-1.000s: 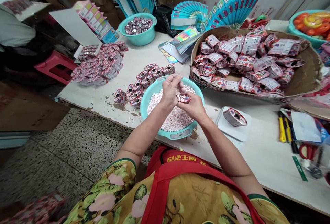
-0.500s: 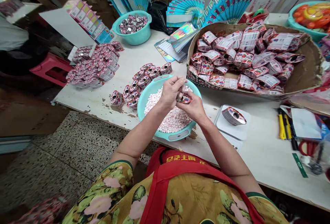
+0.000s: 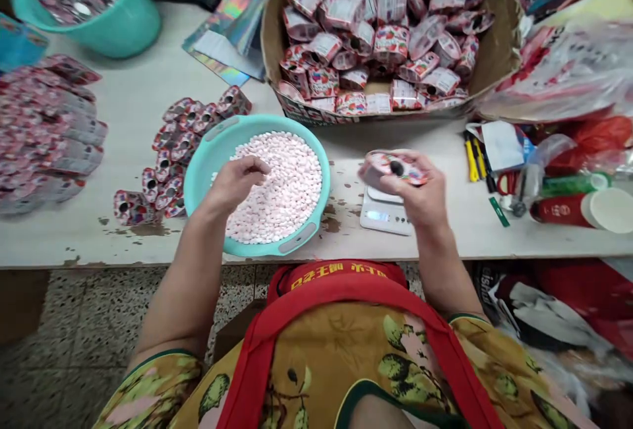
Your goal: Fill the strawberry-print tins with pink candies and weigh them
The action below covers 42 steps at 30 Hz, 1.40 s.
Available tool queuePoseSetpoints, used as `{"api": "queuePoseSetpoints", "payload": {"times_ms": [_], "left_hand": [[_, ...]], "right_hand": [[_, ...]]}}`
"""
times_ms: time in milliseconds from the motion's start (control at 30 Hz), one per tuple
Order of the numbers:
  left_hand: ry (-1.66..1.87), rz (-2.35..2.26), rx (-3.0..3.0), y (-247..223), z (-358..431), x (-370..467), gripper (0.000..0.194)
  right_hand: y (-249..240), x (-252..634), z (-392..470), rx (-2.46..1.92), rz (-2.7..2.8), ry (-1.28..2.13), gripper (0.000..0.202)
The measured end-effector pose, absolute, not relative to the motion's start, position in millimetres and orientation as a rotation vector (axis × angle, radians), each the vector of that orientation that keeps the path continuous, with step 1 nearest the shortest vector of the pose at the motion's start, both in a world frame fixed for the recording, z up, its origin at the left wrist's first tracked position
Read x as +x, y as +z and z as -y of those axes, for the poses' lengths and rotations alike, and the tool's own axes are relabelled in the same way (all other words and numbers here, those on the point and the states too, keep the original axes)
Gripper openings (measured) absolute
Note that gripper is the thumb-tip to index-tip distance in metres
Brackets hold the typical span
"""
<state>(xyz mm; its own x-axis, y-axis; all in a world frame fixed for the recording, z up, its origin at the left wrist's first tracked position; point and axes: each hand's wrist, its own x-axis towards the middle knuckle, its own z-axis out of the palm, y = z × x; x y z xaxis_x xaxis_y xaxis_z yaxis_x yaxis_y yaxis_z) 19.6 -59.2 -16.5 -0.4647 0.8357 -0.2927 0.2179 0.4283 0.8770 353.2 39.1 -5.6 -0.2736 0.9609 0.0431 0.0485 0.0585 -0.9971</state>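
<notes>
While over the scale point(image 3: 384, 213), R hand point(image 3: 420, 195) gripping tin point(image 3: 393, 167); L hand point(image 3: 237, 178) curled, pinching candies point(image 3: 287, 185).

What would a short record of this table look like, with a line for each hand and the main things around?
Left hand: fingers curled, resting in the pink candies inside the teal bowl
Right hand: holds a small tin with a round hole, above the white scale
Behind: cardboard box full of wrapped tins
Left of bowl: row of small tins on the table
Far left corner: teal bucket of lids
Right side: yellow cutters, red scissors
</notes>
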Motion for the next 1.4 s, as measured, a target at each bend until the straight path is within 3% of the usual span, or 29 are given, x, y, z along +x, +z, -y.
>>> {"api": "queuePoseSetpoints", "payload": {"times_ms": [133,367,533,700,800,900,1033,1133,1233,1400], "left_hand": [[0.604,-2.058,1.221,-18,55,23,0.018],[0.22,-2.004,1.405,-23,43,43,0.024],[0.195,-2.043,1.521,-17,51,39,0.023],[0.515,-2.194,1.642,-5,32,67,0.023],[0.574,-1.942,1.977,-5,-7,127,0.029],[0.245,-1.506,2.281,-11,-56,193,0.049],[-0.045,-1.462,2.23,-12,-100,225,0.035],[0.257,-1.602,1.982,-8,-97,194,0.044],[0.696,-1.433,1.544,0,-71,150,0.049],[1.093,-1.258,1.144,7,-15,121,0.05]], "right_hand": [[-30,433,-52,-1.235,1.19,0.998,0.053],[-71,493,-43,-1.385,0.849,0.848,0.056],[-101,503,-45,-1.449,0.751,0.798,0.061],[-114,504,-54,-1.405,0.819,0.878,0.06],[-109,494,-57,-1.373,0.941,0.897,0.059],[-98,480,-59,-1.397,1.125,0.935,0.059],[-92,458,-63,-1.37,1.365,0.94,0.056],[-97,438,-70,-1.33,1.486,0.962,0.054],[-97,420,-78,-1.335,1.556,0.988,0.055],[-55,380,-74,-1.12,1.739,0.795,0.07]]}}
